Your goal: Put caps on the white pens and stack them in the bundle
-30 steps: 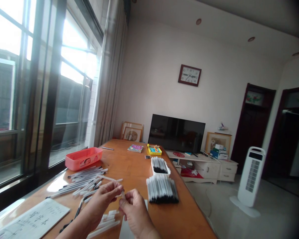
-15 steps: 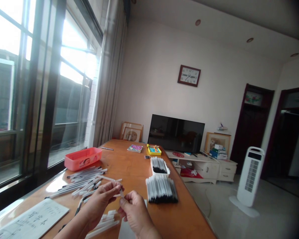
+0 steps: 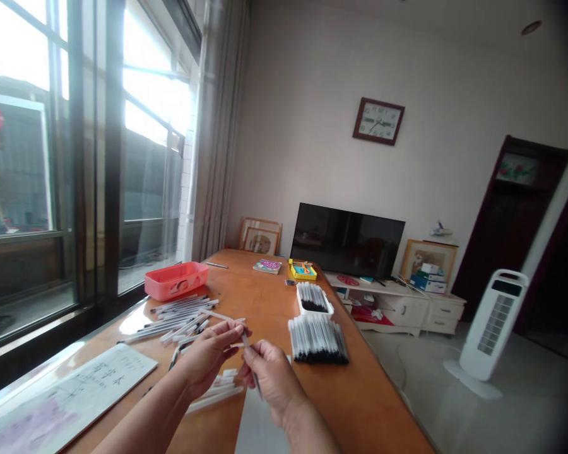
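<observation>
Over the near part of the bench point(image 3: 369, 410), the left hand point(image 3: 218, 347) and the right hand point(image 3: 272, 375) meet on a slim stick point(image 3: 257, 386), and the change lies in how much of it shows. Half a second ago only a short pale piece was visible between the fingertips; now a greyish length also juts out below the right hand, pointing toward the near edge. Each hand has thumb and fingers pinched on it, the left at the far end, the right lower down (whether it is one piece or two joined, the grip hides).

For the work, I take this to mean that the stick has been turned or slid within the grip and is being handled by both hands together, not laid down.

The view has also swung slightly left and downward, so the apparent shift of the other things is probably the head's. To the right, the pile of clear sticks with black ends point(image 3: 319, 340) looks unaltered, as does the white tray point(image 3: 330, 311) of similar ones just beyond it. Loose sticks point(image 3: 182, 315) lie scattered on the left, near the red bin point(image 3: 170, 290). White tubes point(image 3: 218, 396) rest below the hands, just beside a pale sheet point(image 3: 260, 425).
</observation>
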`<state>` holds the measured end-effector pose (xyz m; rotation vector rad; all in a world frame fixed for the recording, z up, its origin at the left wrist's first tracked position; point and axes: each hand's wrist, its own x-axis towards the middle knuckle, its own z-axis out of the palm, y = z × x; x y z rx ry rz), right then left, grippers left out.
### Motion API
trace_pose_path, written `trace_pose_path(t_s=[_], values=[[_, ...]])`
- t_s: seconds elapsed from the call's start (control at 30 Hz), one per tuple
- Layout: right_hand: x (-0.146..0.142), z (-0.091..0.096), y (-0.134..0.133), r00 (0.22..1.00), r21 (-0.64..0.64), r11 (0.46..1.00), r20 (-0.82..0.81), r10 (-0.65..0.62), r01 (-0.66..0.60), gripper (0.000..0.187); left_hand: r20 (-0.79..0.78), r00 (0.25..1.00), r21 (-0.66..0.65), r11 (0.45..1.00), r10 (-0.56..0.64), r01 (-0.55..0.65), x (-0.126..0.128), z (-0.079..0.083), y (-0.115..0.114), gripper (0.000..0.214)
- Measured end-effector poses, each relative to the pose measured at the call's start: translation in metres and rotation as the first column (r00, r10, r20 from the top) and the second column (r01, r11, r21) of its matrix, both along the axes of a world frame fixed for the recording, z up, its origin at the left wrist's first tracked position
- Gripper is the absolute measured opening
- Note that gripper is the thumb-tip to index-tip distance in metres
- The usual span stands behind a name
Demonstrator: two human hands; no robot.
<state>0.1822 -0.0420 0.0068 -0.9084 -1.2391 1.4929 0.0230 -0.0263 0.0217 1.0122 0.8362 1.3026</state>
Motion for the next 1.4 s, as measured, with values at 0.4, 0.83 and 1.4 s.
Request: trace_pose_path(t_s=[0.4,0.83,1.4], values=[[0.004,0.002,-0.003,0.988,-0.056,0.990,-0.093,0.121,-0.126,0.061,0.058,0.998,-0.006,1.000,-0.029,0.030,0.002,0.002,-0.003,0.021],[0.013,0.012,-0.007,0.912,-0.146,0.940,-0.327,0.249,-0.309,0.043,0.154,0.964,0.029,0.977,-0.215,0.213,0.002,0.009,-0.008,0.014],[0.027,0.005,0.013,0.943,-0.238,0.971,-0.315,-0.108,0.031,0.039,-0.385,0.783,0.135,0.869,0.488,-0.476,-0.068,0.011,0.013,0.047]])
